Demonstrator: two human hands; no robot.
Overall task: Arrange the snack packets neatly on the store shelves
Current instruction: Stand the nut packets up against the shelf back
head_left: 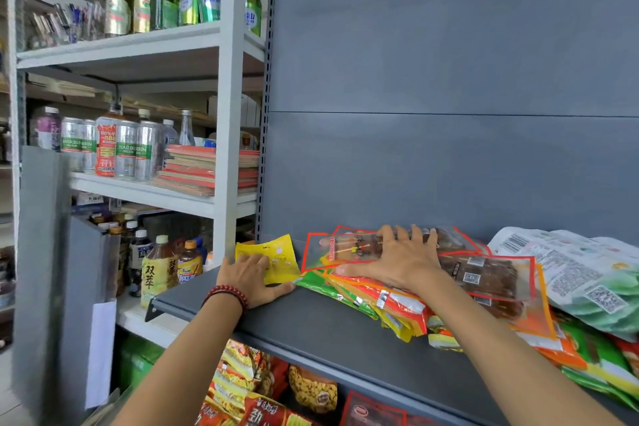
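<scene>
On the grey shelf (311,315) lies a heap of snack packets. My right hand (397,259) lies flat with spread fingers on the clear red-edged packets (484,273) at the top of the heap. Orange, green and yellow packets (390,301) fan out underneath. My left hand (252,277), with a red bead bracelet at the wrist, presses flat on a yellow packet (280,256) at the shelf's left end. A large white and green packet (581,273) lies at the right.
The grey back panel (449,79) rises behind the shelf. A white rack (228,114) at the left holds bottles, cans and a stack of red booklets (207,166). More snack bags (256,384) fill the shelf below.
</scene>
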